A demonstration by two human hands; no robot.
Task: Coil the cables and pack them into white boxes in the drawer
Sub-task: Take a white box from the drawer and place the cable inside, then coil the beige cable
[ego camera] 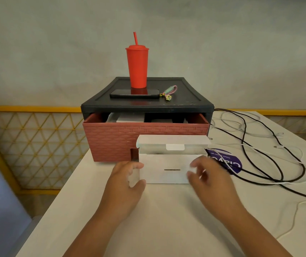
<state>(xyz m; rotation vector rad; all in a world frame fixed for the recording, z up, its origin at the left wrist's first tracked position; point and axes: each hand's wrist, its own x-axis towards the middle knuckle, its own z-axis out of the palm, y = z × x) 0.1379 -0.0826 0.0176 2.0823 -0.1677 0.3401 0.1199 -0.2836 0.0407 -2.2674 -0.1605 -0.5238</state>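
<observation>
A white box (167, 166) stands on the table just in front of the red brick-patterned drawer (111, 140), its lid flap raised. My left hand (126, 179) grips the box's left end between thumb and fingers. My right hand (209, 177) is blurred at the box's right end, fingers loosely spread, and I see nothing held in it. The drawer is pulled partly out of a black cabinet (194, 101), and more white boxes (129, 118) lie inside it. A long black cable (244, 143) and thin white cables (241, 129) sprawl loose over the table to the right.
A red tumbler with a straw (137, 69), a dark phone (134, 94) and a keychain (169, 91) sit on the cabinet top. A purple round label (230, 161) lies right of the box. The table's left edge (63, 201) drops off beside a yellow lattice railing (27, 145).
</observation>
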